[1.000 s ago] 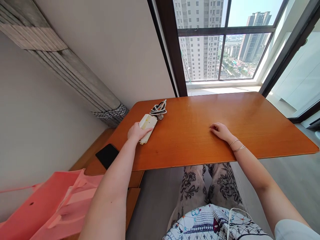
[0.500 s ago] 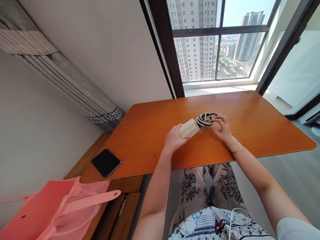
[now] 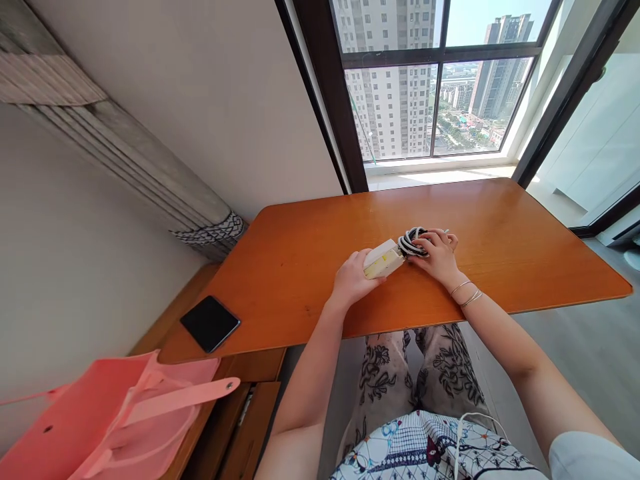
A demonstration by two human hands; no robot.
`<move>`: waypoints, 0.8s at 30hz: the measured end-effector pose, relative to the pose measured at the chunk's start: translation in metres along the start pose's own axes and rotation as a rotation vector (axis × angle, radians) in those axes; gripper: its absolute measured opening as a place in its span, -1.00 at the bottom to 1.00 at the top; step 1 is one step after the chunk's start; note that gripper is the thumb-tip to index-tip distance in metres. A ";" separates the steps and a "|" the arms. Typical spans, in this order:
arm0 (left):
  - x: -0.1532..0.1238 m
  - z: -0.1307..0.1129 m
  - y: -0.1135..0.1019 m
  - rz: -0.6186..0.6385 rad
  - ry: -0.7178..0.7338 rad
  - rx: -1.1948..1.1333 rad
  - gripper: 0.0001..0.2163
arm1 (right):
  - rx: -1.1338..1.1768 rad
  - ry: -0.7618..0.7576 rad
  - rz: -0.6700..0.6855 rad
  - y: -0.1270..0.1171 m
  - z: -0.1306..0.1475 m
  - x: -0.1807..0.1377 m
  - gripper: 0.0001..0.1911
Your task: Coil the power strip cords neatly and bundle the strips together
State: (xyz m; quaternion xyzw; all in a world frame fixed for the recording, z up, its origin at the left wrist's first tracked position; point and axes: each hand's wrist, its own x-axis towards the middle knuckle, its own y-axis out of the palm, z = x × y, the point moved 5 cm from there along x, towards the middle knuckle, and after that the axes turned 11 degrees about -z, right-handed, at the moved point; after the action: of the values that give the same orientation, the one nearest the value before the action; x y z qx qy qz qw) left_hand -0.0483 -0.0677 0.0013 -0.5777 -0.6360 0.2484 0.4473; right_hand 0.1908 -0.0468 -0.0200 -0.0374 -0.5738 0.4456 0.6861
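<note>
My left hand (image 3: 353, 277) is closed round the near end of a white, box-shaped power strip (image 3: 384, 259), held above the wooden table (image 3: 290, 267). Yellowish marks show on the strip's side. From its far end comes a bundle of coiled white and black cable (image 3: 410, 241). My right hand (image 3: 437, 257) grips that coil, fingers bent over its right side, and hides part of it.
A black tablet (image 3: 210, 323) lies at the table's left front corner. Beside it, lower left, a pink bag (image 3: 110, 413) with a strap rests on a wooden cabinet. A window (image 3: 440, 100) stands behind the table, and a tied curtain (image 3: 150, 173) hangs at left.
My right hand has moved left and closed further over the cable coil. The power strip has shifted slightly right in my left hand.
</note>
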 end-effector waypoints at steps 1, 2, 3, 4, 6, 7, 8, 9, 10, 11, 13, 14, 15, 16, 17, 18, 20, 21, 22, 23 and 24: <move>-0.001 -0.001 0.000 0.005 0.005 0.002 -0.37 | -0.003 0.004 -0.009 0.000 0.000 0.000 -0.72; -0.002 -0.003 0.000 0.009 0.011 0.007 -0.37 | -0.003 0.006 -0.012 -0.001 0.000 0.000 -0.74; -0.003 -0.004 0.000 0.012 0.016 0.014 -0.36 | -0.001 0.004 -0.007 -0.001 0.001 0.000 -0.77; -0.004 -0.005 0.000 0.013 0.020 0.026 -0.36 | 0.003 -0.001 0.005 -0.001 0.001 0.000 -0.78; -0.006 -0.006 0.000 0.010 0.032 0.056 -0.34 | 0.009 -0.011 0.030 0.000 0.002 0.000 -0.81; -0.007 -0.007 0.000 0.007 0.040 0.073 -0.34 | 0.011 -0.011 0.038 0.000 0.002 0.001 -0.82; -0.007 -0.008 0.001 0.002 0.049 0.090 -0.33 | 0.011 -0.008 0.040 0.000 0.001 0.001 -0.81; -0.007 -0.009 0.001 0.000 0.057 0.106 -0.34 | 0.012 -0.002 0.037 -0.001 0.000 0.001 -0.81; -0.008 -0.009 0.001 -0.001 0.062 0.121 -0.34 | 0.013 0.006 0.031 -0.001 -0.001 0.001 -0.81; -0.008 -0.009 0.001 0.001 0.065 0.134 -0.34 | 0.013 0.013 0.026 -0.002 -0.002 0.001 -0.80; -0.008 -0.009 0.001 0.010 0.070 0.153 -0.34 | 0.011 0.024 0.015 -0.004 -0.004 0.001 -0.80; -0.009 -0.009 0.002 0.012 0.074 0.158 -0.34 | 0.011 0.027 0.008 -0.004 -0.006 0.001 -0.80; -0.009 -0.009 0.001 0.011 0.081 0.161 -0.34 | 0.011 0.029 0.000 -0.005 -0.007 0.001 -0.80; -0.009 -0.009 0.001 0.005 0.089 0.164 -0.35 | 0.013 0.030 -0.010 -0.006 -0.008 0.002 -0.79; -0.009 -0.009 0.000 -0.004 0.097 0.168 -0.36 | 0.015 0.030 -0.022 -0.006 -0.009 0.002 -0.79; -0.009 -0.008 0.000 -0.012 0.107 0.174 -0.37 | 0.016 0.031 -0.035 -0.007 -0.010 0.003 -0.79; -0.010 -0.007 -0.001 -0.028 0.133 0.189 -0.39 | 0.012 0.040 -0.057 -0.009 -0.013 0.004 -0.80; -0.010 -0.006 -0.002 -0.036 0.149 0.197 -0.41 | 0.009 0.053 -0.062 -0.010 -0.015 0.005 -0.80; -0.010 -0.006 -0.002 -0.046 0.168 0.203 -0.42 | 0.003 0.071 -0.064 -0.012 -0.016 0.006 -0.81; -0.011 -0.005 -0.003 -0.060 0.191 0.206 -0.43 | -0.004 0.095 -0.063 -0.013 -0.018 0.006 -0.81; -0.011 -0.004 -0.002 -0.078 0.216 0.207 -0.44 | -0.012 0.120 -0.063 -0.014 -0.020 0.007 -0.81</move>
State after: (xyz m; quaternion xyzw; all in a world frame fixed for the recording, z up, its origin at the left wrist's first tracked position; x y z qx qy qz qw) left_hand -0.0468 -0.0794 0.0023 -0.5266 -0.5772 0.2314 0.5796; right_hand 0.2150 -0.0417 -0.0138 -0.0502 -0.5352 0.4174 0.7327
